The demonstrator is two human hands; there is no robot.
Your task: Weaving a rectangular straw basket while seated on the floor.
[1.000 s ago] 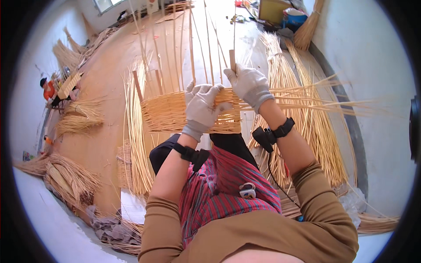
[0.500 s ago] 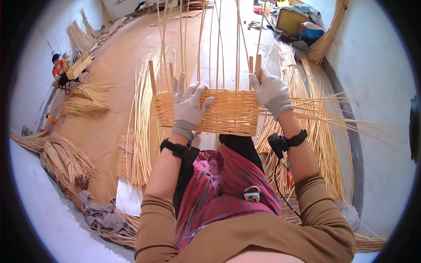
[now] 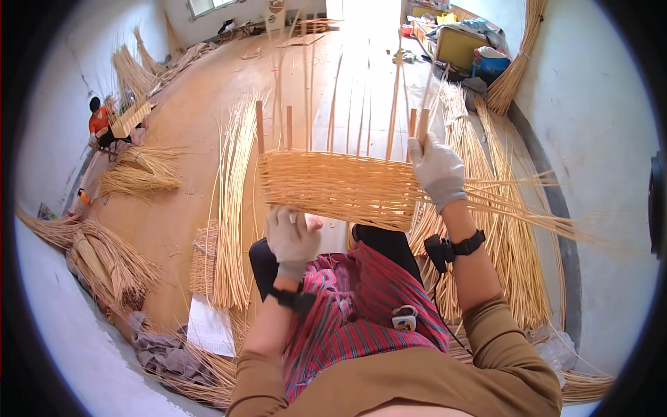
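A half-woven wicker basket (image 3: pixel 340 184) is held up over my lap, with thin upright canes (image 3: pixel 337 104) and flat wooden posts (image 3: pixel 289 126) rising from its top. In a grey-white glove, my right hand (image 3: pixel 441 172) is closed round a wooden post (image 3: pixel 423 124) at the right corner. Long loose weaver canes (image 3: pixel 514 205) trail out to the right from behind that hand. My left hand (image 3: pixel 293 240), gloved too and slightly blurred, is at the basket's lower left edge. Its fingers are curled; what they hold, if anything, is hidden.
Cane bundles lie on the floor left (image 3: pixel 236 208) and right (image 3: pixel 504 243). A flat woven piece (image 3: pixel 203 257) and white paper (image 3: pixel 210 326) are at the left. Another person (image 3: pixel 104 125) sits far left. A blue bucket (image 3: pixel 492 62) stands far right. A striped apron (image 3: pixel 354 313) covers my lap.
My left hand has left the basket's front face, dropped to its lower left edge and curled its fingers. The basket and my right hand have shifted slightly right and down.
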